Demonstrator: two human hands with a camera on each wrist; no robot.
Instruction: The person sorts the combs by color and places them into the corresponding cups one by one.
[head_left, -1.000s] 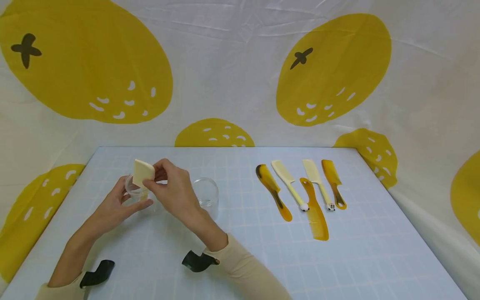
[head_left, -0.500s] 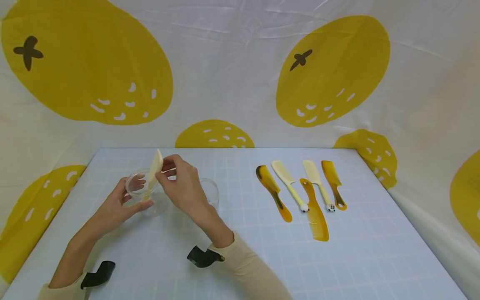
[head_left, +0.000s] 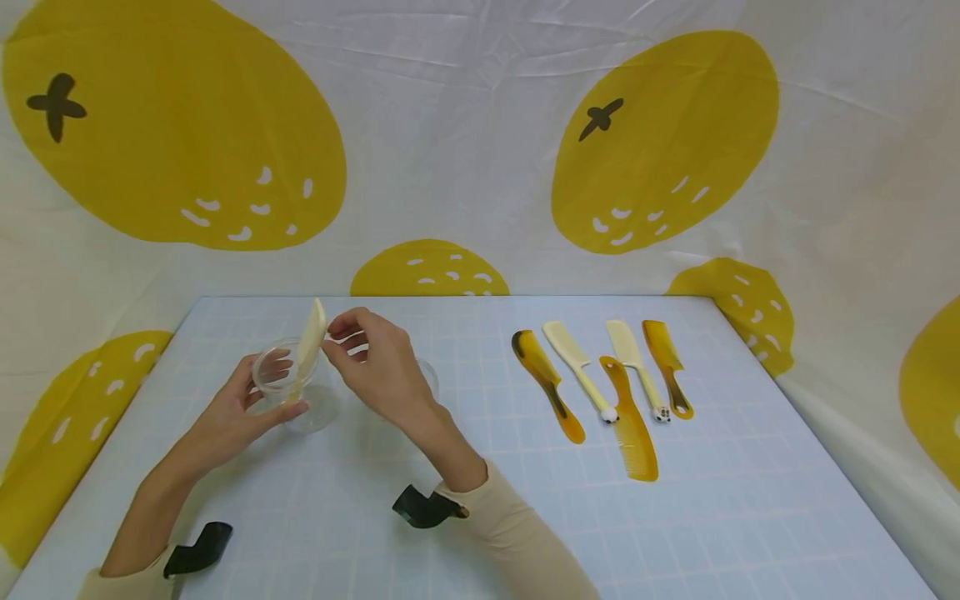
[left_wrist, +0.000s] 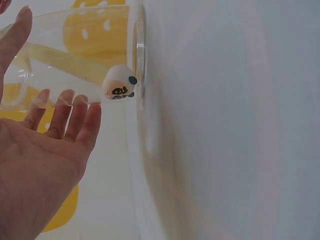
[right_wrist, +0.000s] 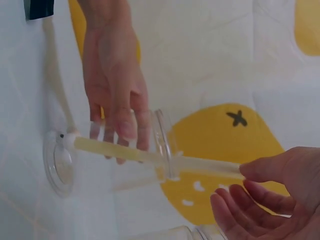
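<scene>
My left hand (head_left: 228, 417) holds a clear jar (left_wrist: 55, 30) around its side, thumb in front and fingers behind. A cream comb (head_left: 311, 337) leans inside the jar, its broad head rising past the rim. Its handle ends in a panda head (left_wrist: 117, 82) near the jar's base. My right hand (head_left: 382, 367) is beside the comb's top with loosely bent fingers. In the right wrist view the thumb tip (right_wrist: 250, 170) is right at the comb's end, while the other fingers lie apart from it.
A second clear jar (head_left: 429, 379) stands behind my right hand, mostly hidden. Toward the right of the table (head_left: 712, 533) lie two cream panda combs (head_left: 572, 350) (head_left: 626, 346) and three amber-brown combs (head_left: 636, 442). A fruit-print cloth (head_left: 480, 167) hangs behind the table.
The comb has swung right and come to lean on the jar's right rim. My right hand has let go of it and drawn slightly right. My left hand stays put.
</scene>
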